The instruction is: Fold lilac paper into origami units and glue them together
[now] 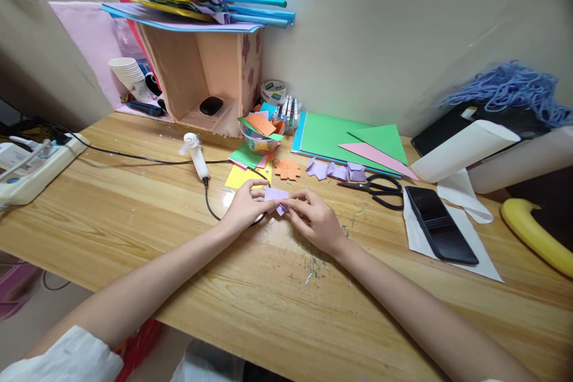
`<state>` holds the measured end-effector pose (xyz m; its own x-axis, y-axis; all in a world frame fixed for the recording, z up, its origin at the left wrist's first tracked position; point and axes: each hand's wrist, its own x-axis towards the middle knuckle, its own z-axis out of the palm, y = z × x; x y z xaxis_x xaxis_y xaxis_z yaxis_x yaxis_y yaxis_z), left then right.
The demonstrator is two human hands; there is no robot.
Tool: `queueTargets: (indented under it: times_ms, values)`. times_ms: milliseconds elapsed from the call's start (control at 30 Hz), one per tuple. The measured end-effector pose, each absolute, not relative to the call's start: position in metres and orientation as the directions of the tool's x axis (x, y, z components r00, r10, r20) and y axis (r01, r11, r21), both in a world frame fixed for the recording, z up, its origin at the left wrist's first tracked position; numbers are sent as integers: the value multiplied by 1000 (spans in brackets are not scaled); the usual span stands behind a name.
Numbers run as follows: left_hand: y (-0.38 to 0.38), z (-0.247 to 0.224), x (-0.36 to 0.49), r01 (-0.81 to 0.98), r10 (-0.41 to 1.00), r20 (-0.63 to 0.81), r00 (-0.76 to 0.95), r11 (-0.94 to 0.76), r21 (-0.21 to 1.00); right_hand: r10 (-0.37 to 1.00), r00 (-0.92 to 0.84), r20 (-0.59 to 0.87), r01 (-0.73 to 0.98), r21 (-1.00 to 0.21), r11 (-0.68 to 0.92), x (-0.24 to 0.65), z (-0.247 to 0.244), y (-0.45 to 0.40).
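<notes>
Between my two hands, just above the desk, is a small piece of folded purple paper (276, 194). My left hand (245, 208) pinches its left side between thumb and fingers. At its lower right edge, my right hand (315, 218) grips it with thumb and fingertips. Just beyond lies an orange paper flower (287, 170) on the desk. Several purple folded paper pieces (336, 171) sit in a row to its right. A stack of yellow, green and pink paper sheets (244, 175) lies behind my left hand.
A white glue gun (195, 157) with a black cord stands left of my hands. Black scissors (376, 189) and a phone (441, 224) lie to the right. Behind are a tub of paper scraps (259, 142), green card (326, 138) and an open box (183, 71). A power strip (33, 173) is far left.
</notes>
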<state>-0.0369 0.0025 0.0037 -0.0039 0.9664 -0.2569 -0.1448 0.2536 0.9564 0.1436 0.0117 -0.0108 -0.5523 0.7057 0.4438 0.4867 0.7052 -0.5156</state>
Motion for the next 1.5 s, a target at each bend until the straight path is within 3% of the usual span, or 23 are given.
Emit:
queueTargets:
  times_ms: [267, 600, 867, 1500]
  values:
    - [2, 5, -37, -19, 974, -225, 41, 226, 974, 838, -398, 373, 429, -731, 530, 142, -5, 14]
    - [-1, 2, -34, 124, 993, -78, 91, 67, 990, 841, -437, 318, 414, -760, 502, 143, -7, 18]
    - [-3, 0, -33, 124, 994, -40, 105, 27, 992, 907, -396, 143, 291, -917, 272, 143, -7, 22]
    - [-5, -4, -34, 250, 974, 13, 226, -71, 966, 857, -484, 176, 322, -875, 361, 145, -8, 23]
